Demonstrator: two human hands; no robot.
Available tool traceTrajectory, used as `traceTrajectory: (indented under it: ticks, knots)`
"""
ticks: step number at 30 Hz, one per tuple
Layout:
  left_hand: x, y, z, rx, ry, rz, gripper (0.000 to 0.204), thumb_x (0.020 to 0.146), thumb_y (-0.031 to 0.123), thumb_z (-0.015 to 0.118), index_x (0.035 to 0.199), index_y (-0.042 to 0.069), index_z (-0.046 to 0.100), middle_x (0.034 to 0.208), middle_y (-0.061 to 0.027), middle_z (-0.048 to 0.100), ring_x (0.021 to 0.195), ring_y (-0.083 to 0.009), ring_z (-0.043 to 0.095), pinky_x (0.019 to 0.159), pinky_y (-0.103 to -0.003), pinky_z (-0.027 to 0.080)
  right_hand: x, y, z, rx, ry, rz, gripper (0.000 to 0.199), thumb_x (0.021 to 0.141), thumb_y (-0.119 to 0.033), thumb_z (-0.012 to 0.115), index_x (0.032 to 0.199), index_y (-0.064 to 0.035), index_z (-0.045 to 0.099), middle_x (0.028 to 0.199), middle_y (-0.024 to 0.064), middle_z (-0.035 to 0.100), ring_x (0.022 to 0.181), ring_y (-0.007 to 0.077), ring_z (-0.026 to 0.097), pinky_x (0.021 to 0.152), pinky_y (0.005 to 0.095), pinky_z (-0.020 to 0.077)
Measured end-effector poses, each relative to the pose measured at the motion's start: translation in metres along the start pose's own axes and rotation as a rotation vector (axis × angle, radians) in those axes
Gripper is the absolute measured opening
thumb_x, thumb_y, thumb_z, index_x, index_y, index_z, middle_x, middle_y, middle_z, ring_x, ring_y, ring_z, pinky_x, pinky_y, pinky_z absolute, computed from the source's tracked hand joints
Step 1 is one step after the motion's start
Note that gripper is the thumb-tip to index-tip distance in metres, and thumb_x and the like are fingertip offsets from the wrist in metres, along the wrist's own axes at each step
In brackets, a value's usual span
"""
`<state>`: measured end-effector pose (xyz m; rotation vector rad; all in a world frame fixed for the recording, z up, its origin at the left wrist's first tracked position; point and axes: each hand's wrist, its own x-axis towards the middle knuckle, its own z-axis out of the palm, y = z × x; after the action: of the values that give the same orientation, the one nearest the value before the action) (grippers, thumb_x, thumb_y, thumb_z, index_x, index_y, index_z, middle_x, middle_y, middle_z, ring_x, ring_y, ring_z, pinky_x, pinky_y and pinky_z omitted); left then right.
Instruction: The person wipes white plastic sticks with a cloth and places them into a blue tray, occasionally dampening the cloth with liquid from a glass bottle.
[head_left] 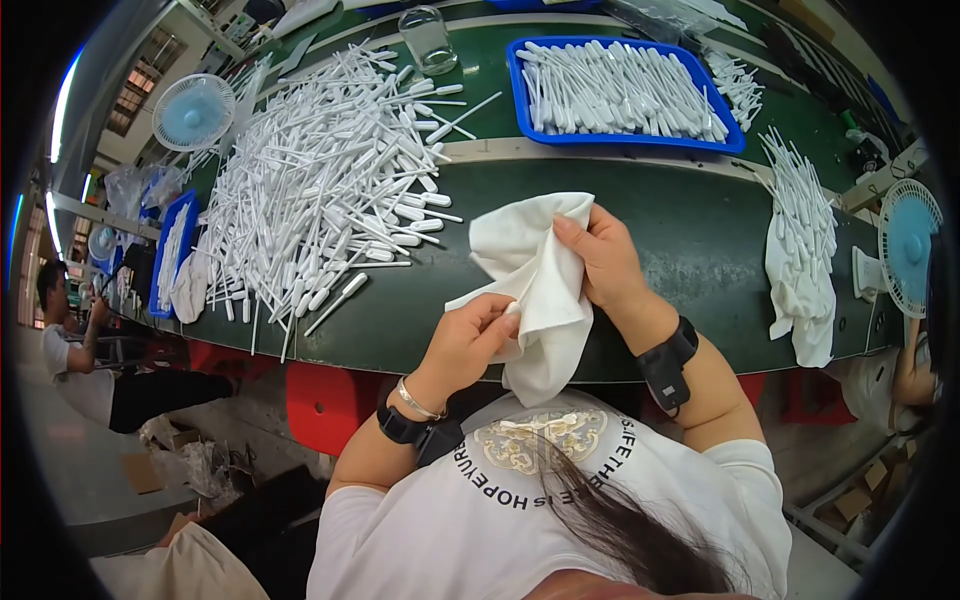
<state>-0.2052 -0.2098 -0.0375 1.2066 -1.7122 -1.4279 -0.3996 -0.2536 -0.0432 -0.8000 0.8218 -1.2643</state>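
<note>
Cloth (535,285), white and crumpled, hangs at the near edge of the green surface (690,240), held between both hands. Left hand (465,340) has its fingers clamped on the lower fold; right hand (600,260) pinches the upper corner. Judging by this, the cloth is being gathered or opened out; a pile of white plastic pipettes (320,190) lies toward the far left edge.

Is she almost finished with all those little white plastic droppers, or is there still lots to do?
Some looks done: the blue tray holds droppers lying in tidy rows. Right now both hands, left hand and right hand, grip a white cloth; whether a dropper is inside its folds cannot be seen. Lots looks left: a big loose pile of droppers covers the green table.
</note>
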Motion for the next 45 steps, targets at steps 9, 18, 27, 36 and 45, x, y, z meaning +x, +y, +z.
traceTrajectory:
  ticks: [9, 18, 27, 36, 45]
  knots:
    - [0.000, -0.006, -0.007, -1.057, -0.246, -0.370, 0.023, 0.090, 0.015, 0.051, 0.103, -0.003, 0.056, 0.072, -0.0027, 0.056, 0.051, -0.0035, 0.040, 0.046, -0.015, 0.032, -0.029, 0.020, 0.026, -0.202, -0.169, 0.030, 0.017, 0.089, -0.016, 0.053, 0.099, -0.0022, 0.056, 0.087, 0.0038, 0.061, 0.074, 0.0088, 0.057, 0.067, 0.0244, 0.0483]
    - [-0.007, 0.002, -0.006, -0.044, 0.007, -0.008, 0.015, 0.084, 0.003, 0.055, 0.098, -0.003, 0.058, 0.077, -0.0029, 0.052, 0.056, -0.0045, 0.046, 0.049, -0.016, 0.037, -0.003, 0.013, -0.002, -0.064, 0.043, -0.022, 0.022, 0.091, -0.022, 0.049, 0.099, -0.0020, 0.055, 0.087, 0.0037, 0.061, 0.075, 0.0092, 0.057, 0.066, 0.0240, 0.0481]
    - [0.002, 0.012, -0.007, 0.003, 0.109, -0.032, 0.051, 0.078, -0.001, 0.057, 0.125, 0.002, 0.037, 0.099, -0.0091, 0.045, 0.073, -0.0141, 0.056, 0.059, -0.026, 0.046, -0.023, 0.033, 0.023, -0.190, -0.165, 0.109, 0.024, 0.091, -0.021, 0.050, 0.105, -0.0015, 0.053, 0.091, 0.0045, 0.060, 0.077, 0.0100, 0.057, 0.068, 0.0245, 0.0474]
    - [0.015, 0.017, 0.015, -0.182, 0.102, 0.183, 0.059, 0.077, -0.006, 0.047, 0.132, 0.004, 0.026, 0.119, -0.0142, 0.032, 0.082, -0.0176, 0.057, 0.067, -0.026, 0.047, -0.026, 0.046, 0.025, -0.596, -0.115, -0.323, 0.026, 0.088, -0.019, 0.050, 0.106, -0.0011, 0.047, 0.087, 0.0160, 0.059, 0.077, 0.0313, 0.058, 0.069, 0.0361, 0.0462]
    - [0.036, 0.029, -0.022, 0.017, 0.156, 0.173, 0.023, 0.086, 0.008, 0.051, 0.108, -0.001, 0.049, 0.095, -0.0084, 0.052, 0.063, -0.0107, 0.053, 0.060, -0.024, 0.045, -0.026, 0.019, 0.022, -0.910, -0.248, -0.308, 0.022, 0.089, -0.023, 0.051, 0.094, -0.0020, 0.046, 0.076, 0.0120, 0.058, 0.064, 0.0203, 0.056, 0.059, 0.0326, 0.0455]
